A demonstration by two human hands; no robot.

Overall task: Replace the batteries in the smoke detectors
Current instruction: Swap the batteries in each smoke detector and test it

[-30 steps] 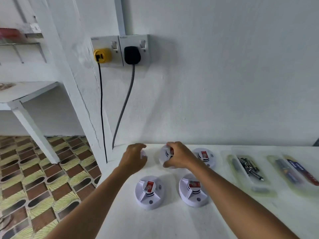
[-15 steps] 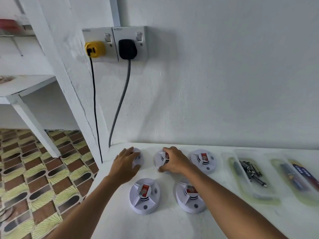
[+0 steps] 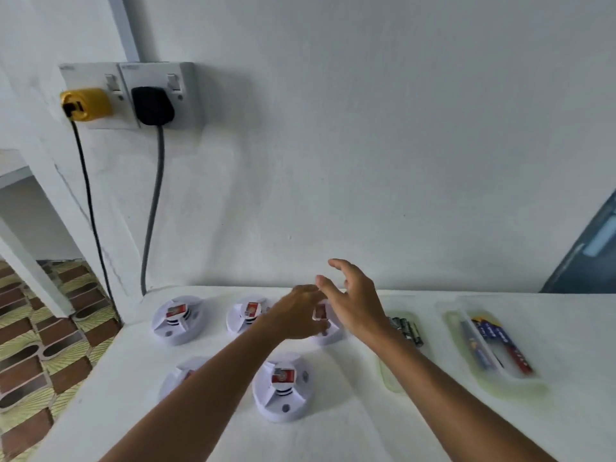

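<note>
Several white round smoke detectors lie face down on the white table (image 3: pixel 333 428), each with a red battery showing. The back row has one at the left (image 3: pixel 176 320), one in the middle (image 3: pixel 248 315) and one at the right (image 3: pixel 330 333). The front pair are a left one (image 3: pixel 176 375), half under my left forearm, and a right one (image 3: pixel 283 391). My left hand (image 3: pixel 298 315) lies curled against the back right detector and covers its left side. My right hand (image 3: pixel 356 301) hovers just above that detector, fingers spread and holding nothing.
A clear tray (image 3: pixel 388 378) with loose dark batteries (image 3: pixel 405 328) sits right of the detectors. A second tray (image 3: pixel 520 388) holds packed batteries (image 3: pixel 496 341). Wall sockets carry a yellow plug (image 3: pixel 86 105) and a black plug (image 3: pixel 151 106), cables hanging down. The table's left edge drops to patterned floor (image 3: pixel 40 345).
Both hands left the back left and back middle detectors and moved right to the back right one. My right hand lifted and spread its fingers. The view shifted right.
</note>
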